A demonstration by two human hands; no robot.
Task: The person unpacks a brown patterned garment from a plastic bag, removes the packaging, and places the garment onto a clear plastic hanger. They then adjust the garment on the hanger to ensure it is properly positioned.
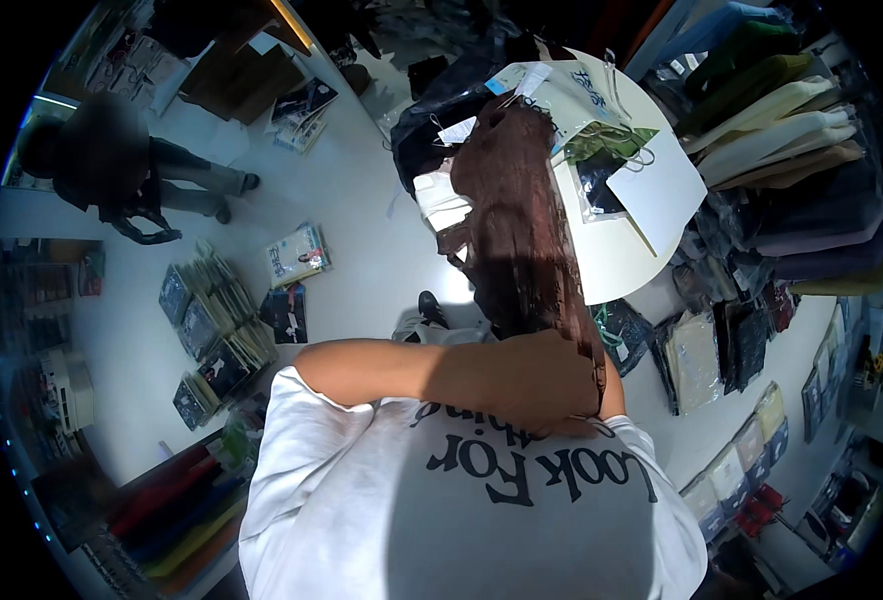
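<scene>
Head view: brown cloth [517, 230] runs lengthwise from left hand [537, 385] toward table [617, 255].

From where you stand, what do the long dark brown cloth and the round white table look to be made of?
The long dark brown cloth, held near the left hand, looks like soft, slightly shiny fabric, perhaps velvet: it hangs limp in folds. The round white table seems smooth laminate or painted board, matte and evenly pale; its core cannot be told.

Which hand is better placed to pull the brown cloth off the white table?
Left, probably: the left hand meets the brown cloth at its lower end; the right hand is out of sight.
</scene>
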